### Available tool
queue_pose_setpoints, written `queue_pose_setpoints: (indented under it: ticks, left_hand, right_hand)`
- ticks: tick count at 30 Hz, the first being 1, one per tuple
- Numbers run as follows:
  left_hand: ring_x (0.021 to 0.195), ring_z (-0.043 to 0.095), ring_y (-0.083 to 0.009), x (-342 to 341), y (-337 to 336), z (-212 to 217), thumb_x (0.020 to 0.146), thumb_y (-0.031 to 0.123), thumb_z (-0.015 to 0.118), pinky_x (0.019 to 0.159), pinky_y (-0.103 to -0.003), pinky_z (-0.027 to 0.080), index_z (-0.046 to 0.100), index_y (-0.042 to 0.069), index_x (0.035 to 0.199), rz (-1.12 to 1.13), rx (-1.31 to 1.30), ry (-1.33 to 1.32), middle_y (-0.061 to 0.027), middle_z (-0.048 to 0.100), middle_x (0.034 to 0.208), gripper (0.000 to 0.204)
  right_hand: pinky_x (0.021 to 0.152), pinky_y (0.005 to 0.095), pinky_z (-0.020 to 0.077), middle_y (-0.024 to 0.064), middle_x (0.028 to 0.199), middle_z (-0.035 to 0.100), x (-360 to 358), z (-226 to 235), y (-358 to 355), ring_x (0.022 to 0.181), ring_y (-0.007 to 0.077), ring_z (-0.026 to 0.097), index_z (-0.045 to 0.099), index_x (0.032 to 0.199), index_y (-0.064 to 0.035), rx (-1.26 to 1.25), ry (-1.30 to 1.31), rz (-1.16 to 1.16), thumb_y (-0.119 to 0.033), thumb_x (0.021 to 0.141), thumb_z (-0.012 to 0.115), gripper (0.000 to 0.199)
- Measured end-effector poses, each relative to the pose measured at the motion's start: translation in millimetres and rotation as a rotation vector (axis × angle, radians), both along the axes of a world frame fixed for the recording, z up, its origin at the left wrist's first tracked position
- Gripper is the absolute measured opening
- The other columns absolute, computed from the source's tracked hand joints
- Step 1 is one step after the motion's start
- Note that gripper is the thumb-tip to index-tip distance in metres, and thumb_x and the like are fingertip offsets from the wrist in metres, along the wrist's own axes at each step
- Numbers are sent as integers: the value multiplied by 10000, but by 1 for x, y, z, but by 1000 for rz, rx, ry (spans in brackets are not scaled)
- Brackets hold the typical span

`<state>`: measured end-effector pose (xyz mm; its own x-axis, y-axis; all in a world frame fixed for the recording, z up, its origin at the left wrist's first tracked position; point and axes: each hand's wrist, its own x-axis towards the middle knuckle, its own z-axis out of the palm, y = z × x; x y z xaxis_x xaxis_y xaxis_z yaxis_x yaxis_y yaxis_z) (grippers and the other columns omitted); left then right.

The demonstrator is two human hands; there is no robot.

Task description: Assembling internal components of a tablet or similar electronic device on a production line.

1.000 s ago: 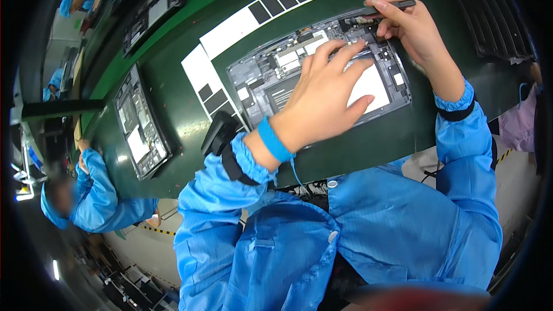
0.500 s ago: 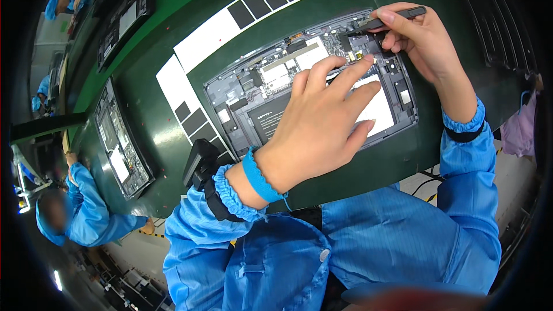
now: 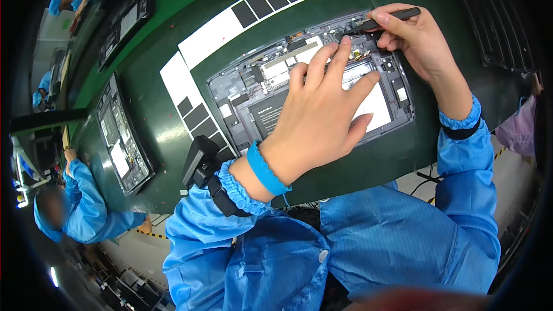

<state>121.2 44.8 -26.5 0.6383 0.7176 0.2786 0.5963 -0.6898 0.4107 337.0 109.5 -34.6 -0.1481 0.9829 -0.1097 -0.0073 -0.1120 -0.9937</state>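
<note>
A dark laptop base (image 3: 408, 116) lies bottom-up with its inside exposed, showing a circuit board, white-covered parts and a black battery (image 3: 268, 116). My left hand (image 3: 317, 103) reaches across its middle, fingers spread, with the fingertips over the board near its upper right. A blue band circles that wrist. At the base's upper right corner my right hand (image 3: 429, 49) pinches black tweezers (image 3: 409, 14) between thumb and fingers. Their tips point left, down at the board close to my left fingertips. Whether the tips grip any small part is too fine to tell.
White sheets with black rectangular pads (image 3: 259, 6) lie beyond and left of the base. Another opened laptop base (image 3: 122, 138) rests farther left on the green table (image 3: 368, 167). Dark panels (image 3: 498, 26) stand at the right. A person in blue (image 3: 86, 207) sits at the left.
My left fingertips have shifted left and slightly up over the board. The tweezers' tips have moved a little left, with my right hand still pinching them. The laptop base has shifted only slightly.
</note>
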Motion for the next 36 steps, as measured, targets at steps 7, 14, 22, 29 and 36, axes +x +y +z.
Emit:
queue_pose_setpoints:
  ticks: [7,14,22,29,36]
  left_hand:
    - [1233,345,-406,3,-5,4,727,333,684,958,-480,306,527,185,1229,45,48,31,-265,358,1369,547]
    - [1278,310,-426,-13,-5,17,725,363,700,1022,-525,272,457,200,1341,123,-32,-57,-257,375,1368,682]
    - [1048,547,-226,-133,-100,6,852,173,639,858,-334,472,416,-75,1272,819,-621,-859,-210,551,1187,536]
    - [950,595,-204,-100,-96,4,835,91,635,797,-288,489,477,-100,1203,601,-769,-793,-168,612,1044,444]
    - [1230,404,-325,-103,-101,8,821,82,629,986,-380,379,283,-54,1333,657,-286,-714,-248,352,1314,632]
  right_hand:
    - [546,186,494,96,907,666,-13,12,-7,652,93,629,647,1065,-2,103,19,-76,-207,865,657,286]
    - [565,205,490,84,930,661,-12,8,-2,703,118,636,639,1113,-18,282,-85,-212,-266,895,618,331]
    - [735,410,473,243,873,628,-39,27,-56,858,417,609,543,1178,-71,463,-964,-67,-170,930,501,271]
    - [977,300,396,116,1302,508,-15,-20,-70,1158,187,510,460,1311,-58,305,-371,-129,3,929,434,388]
    - [900,263,469,126,1343,472,-42,13,-87,1156,174,518,431,1333,-59,102,92,-225,29,898,462,445]
